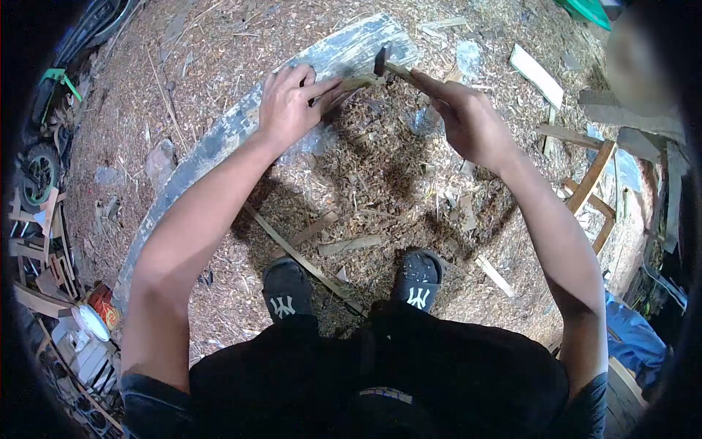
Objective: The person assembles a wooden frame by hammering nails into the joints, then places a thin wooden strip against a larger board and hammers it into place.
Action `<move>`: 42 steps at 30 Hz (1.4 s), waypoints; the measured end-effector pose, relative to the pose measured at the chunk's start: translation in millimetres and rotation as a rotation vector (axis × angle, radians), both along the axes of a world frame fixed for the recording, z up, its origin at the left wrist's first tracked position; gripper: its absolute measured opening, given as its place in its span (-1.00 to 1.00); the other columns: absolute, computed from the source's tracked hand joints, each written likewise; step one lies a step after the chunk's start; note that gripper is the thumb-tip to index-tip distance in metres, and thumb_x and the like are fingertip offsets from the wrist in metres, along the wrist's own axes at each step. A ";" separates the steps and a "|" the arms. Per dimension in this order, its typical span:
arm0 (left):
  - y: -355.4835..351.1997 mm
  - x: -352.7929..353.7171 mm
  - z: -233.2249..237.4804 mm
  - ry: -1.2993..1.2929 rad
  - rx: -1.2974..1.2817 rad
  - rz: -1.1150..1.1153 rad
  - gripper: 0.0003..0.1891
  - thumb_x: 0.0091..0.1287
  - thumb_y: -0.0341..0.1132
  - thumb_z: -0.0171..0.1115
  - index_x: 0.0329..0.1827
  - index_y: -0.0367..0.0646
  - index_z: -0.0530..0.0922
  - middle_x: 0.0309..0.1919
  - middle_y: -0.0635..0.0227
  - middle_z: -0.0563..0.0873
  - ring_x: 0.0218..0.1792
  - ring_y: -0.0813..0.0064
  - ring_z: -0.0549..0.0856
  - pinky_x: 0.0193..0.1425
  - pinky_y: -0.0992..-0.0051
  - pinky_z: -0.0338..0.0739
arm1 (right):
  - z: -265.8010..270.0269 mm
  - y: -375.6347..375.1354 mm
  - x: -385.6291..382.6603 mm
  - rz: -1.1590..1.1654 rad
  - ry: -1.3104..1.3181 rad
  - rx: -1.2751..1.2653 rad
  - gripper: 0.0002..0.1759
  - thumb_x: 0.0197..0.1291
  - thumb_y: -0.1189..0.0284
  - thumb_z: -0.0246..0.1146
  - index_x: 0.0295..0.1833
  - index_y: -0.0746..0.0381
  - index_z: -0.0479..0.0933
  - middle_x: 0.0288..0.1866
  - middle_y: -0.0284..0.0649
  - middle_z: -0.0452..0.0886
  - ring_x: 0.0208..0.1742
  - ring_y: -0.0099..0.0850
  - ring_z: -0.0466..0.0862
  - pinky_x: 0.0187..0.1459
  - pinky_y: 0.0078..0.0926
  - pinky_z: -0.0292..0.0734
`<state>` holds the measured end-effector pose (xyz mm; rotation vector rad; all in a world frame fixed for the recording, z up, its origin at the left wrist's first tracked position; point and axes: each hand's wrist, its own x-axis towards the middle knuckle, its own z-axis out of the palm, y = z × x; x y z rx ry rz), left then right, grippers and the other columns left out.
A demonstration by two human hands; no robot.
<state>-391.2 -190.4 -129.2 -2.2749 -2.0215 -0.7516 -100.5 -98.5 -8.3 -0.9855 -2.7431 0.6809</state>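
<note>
My right hand (472, 121) is wrapped round the handle of a hammer (382, 61), whose dark head is at the near edge of a long weathered plank (355, 44). The plank curves across the view from the top centre down to the left, its paint worn and patchy. Across its near edge, my left hand (289, 106) grips a short wooden strip (360, 82) between thumb and fingers. The strip's free end points right, close below the hammer head. Part of the strip is hidden by the fingers.
Wood shavings (373, 146) cover the ground around my sandals (420, 274). A thin lath (300, 256) lies between the feet. A wooden frame (592, 179) and a white offcut (537, 75) lie to the right. Scrap wood and a small wheel (38, 174) crowd the left.
</note>
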 end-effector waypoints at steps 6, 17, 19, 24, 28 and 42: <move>0.2 0.2 0.7 -0.026 0.048 -0.103 -0.71 0.23 -0.27 0.59 0.04 0.09 0.87 -0.32 0.47 0.52 -0.18 0.37 0.58 -0.03 0.29 0.43 | -6.7 2.4 -4.8 -0.019 -0.117 -0.009 -0.22 0.35 0.71 0.15 0.61 -0.16 0.41 -0.11 -0.03 0.73 -0.14 -0.12 0.79 -0.01 -0.11 0.81; -0.8 2.6 2.1 -0.019 0.000 -0.068 -0.75 0.31 -0.23 0.55 0.04 0.07 0.87 -0.32 0.49 0.51 -0.19 0.42 0.57 -0.03 0.33 0.41 | -3.5 -7.2 7.9 0.025 -0.044 0.080 -0.26 0.35 0.76 0.13 0.59 -0.02 0.44 -0.24 -0.04 0.71 -0.23 -0.18 0.76 -0.17 -0.14 0.84; 0.3 2.2 -3.3 -0.029 -0.007 -0.058 -0.76 0.32 -0.21 0.55 0.03 0.08 0.87 -0.32 0.50 0.51 -0.20 0.43 0.56 -0.05 0.32 0.40 | -2.6 -7.5 5.7 -0.039 0.033 0.096 -0.30 0.36 0.74 0.17 0.57 0.02 0.47 -0.26 -0.01 0.70 -0.24 -0.16 0.76 -0.24 -0.17 0.80; 0.1 4.1 -0.2 -0.035 0.013 -0.037 -0.74 0.29 -0.15 0.57 0.03 0.16 0.87 -0.34 0.54 0.52 -0.23 0.45 0.54 -0.06 0.32 0.41 | -1.1 3.1 3.3 0.025 -0.029 0.000 -0.29 0.32 0.77 0.15 0.55 0.04 0.49 -0.25 0.00 0.70 -0.29 -0.21 0.74 -0.31 -0.28 0.82; -0.5 5.2 1.8 -0.050 -0.009 -0.032 -0.74 0.29 -0.16 0.57 0.04 0.17 0.87 -0.32 0.53 0.53 -0.23 0.43 0.55 -0.03 0.32 0.42 | -0.2 -3.9 -2.5 0.035 0.051 0.048 -0.28 0.30 0.80 0.13 0.54 0.07 0.49 -0.25 0.00 0.71 -0.35 -0.25 0.70 -0.36 -0.38 0.85; 1.6 2.7 0.3 -0.027 0.012 -0.045 -0.72 0.28 -0.19 0.56 0.05 0.13 0.86 -0.32 0.51 0.55 -0.22 0.42 0.57 -0.02 0.28 0.48 | -5.5 0.6 -2.5 -0.038 0.152 -0.016 -0.45 0.48 0.67 0.15 0.52 0.11 0.53 -0.07 -0.03 0.81 -0.30 -0.34 0.73 -0.31 -0.27 0.70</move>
